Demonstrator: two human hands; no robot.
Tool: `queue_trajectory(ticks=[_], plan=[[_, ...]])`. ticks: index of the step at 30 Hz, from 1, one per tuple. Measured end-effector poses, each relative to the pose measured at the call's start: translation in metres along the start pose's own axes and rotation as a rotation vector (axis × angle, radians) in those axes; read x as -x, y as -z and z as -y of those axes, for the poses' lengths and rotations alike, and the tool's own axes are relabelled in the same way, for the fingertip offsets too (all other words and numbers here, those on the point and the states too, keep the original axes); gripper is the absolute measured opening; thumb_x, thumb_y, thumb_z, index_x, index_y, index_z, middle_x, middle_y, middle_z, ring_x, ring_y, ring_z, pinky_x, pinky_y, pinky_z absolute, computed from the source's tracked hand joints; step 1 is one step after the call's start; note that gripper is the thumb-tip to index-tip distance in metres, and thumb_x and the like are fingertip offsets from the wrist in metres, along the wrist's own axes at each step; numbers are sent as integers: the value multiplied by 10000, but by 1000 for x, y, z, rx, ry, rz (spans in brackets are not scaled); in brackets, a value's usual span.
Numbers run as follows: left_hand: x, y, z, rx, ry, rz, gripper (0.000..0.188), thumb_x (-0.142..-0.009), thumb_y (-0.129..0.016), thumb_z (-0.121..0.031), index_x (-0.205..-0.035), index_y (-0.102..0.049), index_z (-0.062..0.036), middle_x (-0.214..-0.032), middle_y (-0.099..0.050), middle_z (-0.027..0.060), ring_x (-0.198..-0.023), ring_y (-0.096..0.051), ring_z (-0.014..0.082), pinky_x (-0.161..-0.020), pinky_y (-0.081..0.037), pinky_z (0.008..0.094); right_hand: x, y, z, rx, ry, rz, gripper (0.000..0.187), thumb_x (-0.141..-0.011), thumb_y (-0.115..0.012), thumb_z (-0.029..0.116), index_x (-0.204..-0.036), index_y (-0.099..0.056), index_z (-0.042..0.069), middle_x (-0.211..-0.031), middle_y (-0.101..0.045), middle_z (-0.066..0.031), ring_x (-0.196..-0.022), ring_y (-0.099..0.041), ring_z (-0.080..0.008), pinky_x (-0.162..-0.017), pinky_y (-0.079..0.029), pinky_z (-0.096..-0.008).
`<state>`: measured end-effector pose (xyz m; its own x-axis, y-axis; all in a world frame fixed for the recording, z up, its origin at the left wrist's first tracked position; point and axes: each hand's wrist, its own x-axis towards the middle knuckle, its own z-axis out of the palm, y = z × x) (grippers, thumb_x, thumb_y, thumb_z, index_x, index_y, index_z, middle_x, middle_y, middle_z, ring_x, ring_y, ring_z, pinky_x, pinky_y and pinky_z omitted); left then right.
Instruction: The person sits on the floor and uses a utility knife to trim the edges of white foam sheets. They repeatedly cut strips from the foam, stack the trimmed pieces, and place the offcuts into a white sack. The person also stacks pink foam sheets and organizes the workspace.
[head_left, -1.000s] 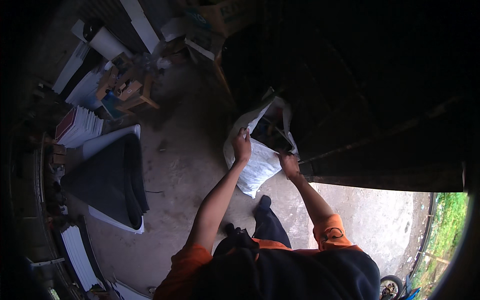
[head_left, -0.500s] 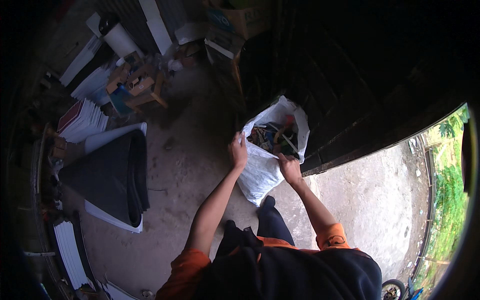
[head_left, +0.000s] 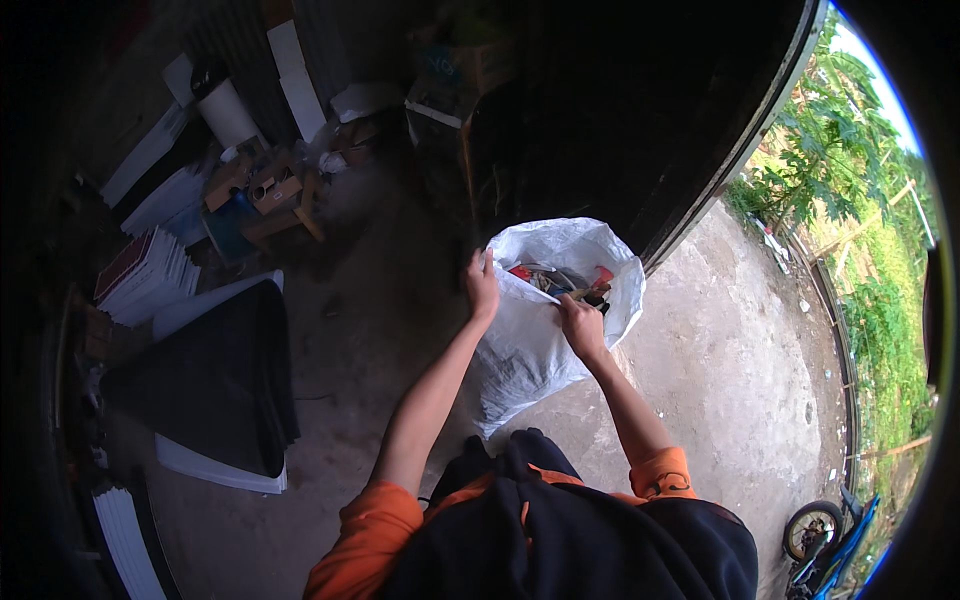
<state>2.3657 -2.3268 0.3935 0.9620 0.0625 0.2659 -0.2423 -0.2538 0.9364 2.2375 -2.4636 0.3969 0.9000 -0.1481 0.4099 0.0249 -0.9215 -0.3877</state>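
A large white woven sack stands with its mouth wide in front of me. Mixed scraps lie inside it, some red, some pale or dark; they are too jumbled to name. My left hand is closed on the left side of the sack's rim. On the near edge of the rim, my right hand is closed too, its fingers curled over the fabric. Both arms are stretched forward, and my feet are close behind the sack.
A rolled black sheet lies on white panels to the left. Beyond it are stacked boards and cardboard pieces. A dark wall or door panel stands behind the sack. Outside at right are plants and a wheeled bike.
The sack has come slightly right, and its mouth is spread wider. My view has turned, so more of the outdoor plants and the bike show at right. Both hands keep their hold.
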Motion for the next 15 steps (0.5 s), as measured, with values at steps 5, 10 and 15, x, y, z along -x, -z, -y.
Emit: queue_trajectory(ticks=[5, 10, 15], plan=[[25, 30, -18, -8, -25, -88, 406, -857, -461, -268, -1035, -497, 95, -968, -548, 260, -923, -530, 351, -804, -400, 357, 13, 13, 10, -48, 65, 57, 131, -684, -527, 63, -810, -494, 67, -630, -556, -127, -616, -574, -291, -528, -447, -393], [85, 110, -27, -82, 19, -240, 401, -856, -466, -264, -1016, -500, 102, -953, -555, 261, -923, -541, 339, -793, -408, 345, 42, 16, 51, -165, 327, 157, 228, -686, -531, 67, -914, -530, 82, -674, -577, -129, -650, -581, -282, -574, -456, -370], [152, 187, -29, -186, 104, -552, 387, -857, -469, -254, -1015, -504, 99, -942, -555, 263, -908, -547, 338, -777, -411, 342, 52, 12, 107, -249, 548, 273, 189, -711, -526, 79, -899, -542, 89, -707, -588, -125, -668, -581, -288, -593, -461, -373]])
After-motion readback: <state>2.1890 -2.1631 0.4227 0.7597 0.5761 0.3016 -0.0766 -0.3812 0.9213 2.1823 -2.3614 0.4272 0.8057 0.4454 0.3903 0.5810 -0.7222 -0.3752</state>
